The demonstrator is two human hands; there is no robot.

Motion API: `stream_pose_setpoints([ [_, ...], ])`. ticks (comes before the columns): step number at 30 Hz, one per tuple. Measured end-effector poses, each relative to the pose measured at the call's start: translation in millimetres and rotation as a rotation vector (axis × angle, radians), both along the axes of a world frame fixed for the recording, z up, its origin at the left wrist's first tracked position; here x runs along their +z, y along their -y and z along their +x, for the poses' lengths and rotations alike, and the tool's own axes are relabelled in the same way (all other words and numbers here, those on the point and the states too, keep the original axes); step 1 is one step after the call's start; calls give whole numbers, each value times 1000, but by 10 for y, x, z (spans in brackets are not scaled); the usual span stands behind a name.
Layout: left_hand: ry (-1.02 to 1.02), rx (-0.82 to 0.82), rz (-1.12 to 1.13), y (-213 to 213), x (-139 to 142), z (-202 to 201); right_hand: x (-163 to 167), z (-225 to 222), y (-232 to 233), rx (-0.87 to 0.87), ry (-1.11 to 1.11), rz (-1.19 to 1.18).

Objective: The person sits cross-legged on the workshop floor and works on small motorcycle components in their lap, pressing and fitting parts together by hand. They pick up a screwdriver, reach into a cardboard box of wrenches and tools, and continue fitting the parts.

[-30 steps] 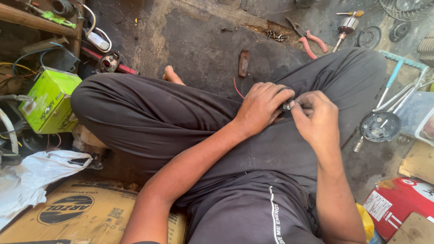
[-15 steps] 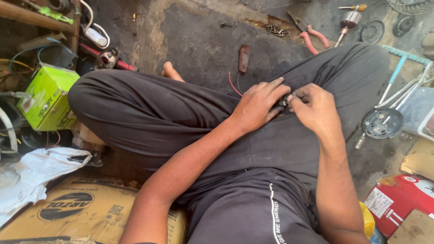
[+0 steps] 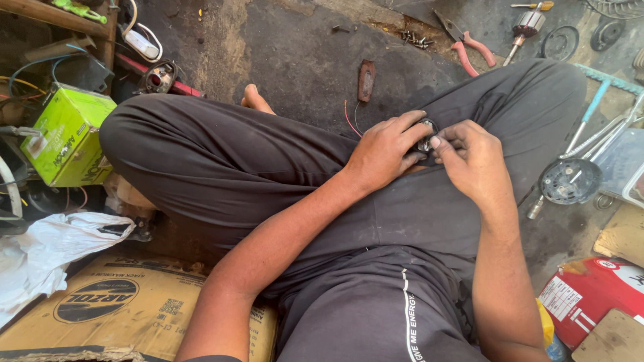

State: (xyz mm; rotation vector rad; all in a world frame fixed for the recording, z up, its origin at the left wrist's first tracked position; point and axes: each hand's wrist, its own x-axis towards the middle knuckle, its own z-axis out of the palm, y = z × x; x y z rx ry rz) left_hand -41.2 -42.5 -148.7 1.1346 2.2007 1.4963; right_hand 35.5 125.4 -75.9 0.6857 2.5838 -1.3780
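Just right of the frame's centre, the left hand (image 3: 386, 153) and the right hand (image 3: 473, 161) meet over the lap of a person sitting cross-legged in dark grey trousers (image 3: 268, 174). Between them sits a small silvery metal part (image 3: 425, 137), mostly hidden by the fingers. The left hand's grip is closed around it, fingers curled over the top and thumb below. The right hand's grip is pinched tight at the part's right side, fingertips touching it; what exactly those fingertips hold is too small to tell. Thin red and dark wires (image 3: 350, 121) trail just left of the left hand onto the stained concrete floor (image 3: 295, 53).

On the floor above the hands lies a flat rusty metal plate (image 3: 365, 80). In the upper right of the frame are red-handled pliers (image 3: 469, 41), a copper-wound motor armature (image 3: 524, 27) and a scatter of small screws (image 3: 412, 39). At the right edge, beside the knee, lies a round dark metal motor cover (image 3: 570, 181). A bright green cardboard box (image 3: 67, 137) stands at the left edge, a white plastic bag (image 3: 54, 251) below it, and a flattened brown cardboard carton (image 3: 114, 308) fills the lower left. A red tin (image 3: 590, 295) sits in the lower right corner.
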Motion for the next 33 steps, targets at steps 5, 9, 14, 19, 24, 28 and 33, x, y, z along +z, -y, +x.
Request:
stream_pose_setpoints([
  [5, 15, -12, -1, 0, 9, 3, 4, 34, 97, -1, -117, 12],
  [9, 48, -18, -9, -6, 2, 2, -4, 68, 167, 84, -240, 149],
  [14, 1, 9, 13, -17, 0, 51, -39, 75, 170, 37, -241, 136],
  [19, 29, 52, -8, -13, 23, 108, -20, 57, 107, 40, -190, 40],
  [24, 95, 52, 1, -1, 30, 91, 72, 51, -5, 115, -136, -94],
  [28, 92, 41, 10, 4, 31, 82, 35, 32, -40, 68, -81, -114],
  [33, 105, 36, -2, 13, 36, 83, -65, 12, -30, -38, -88, -218],
])
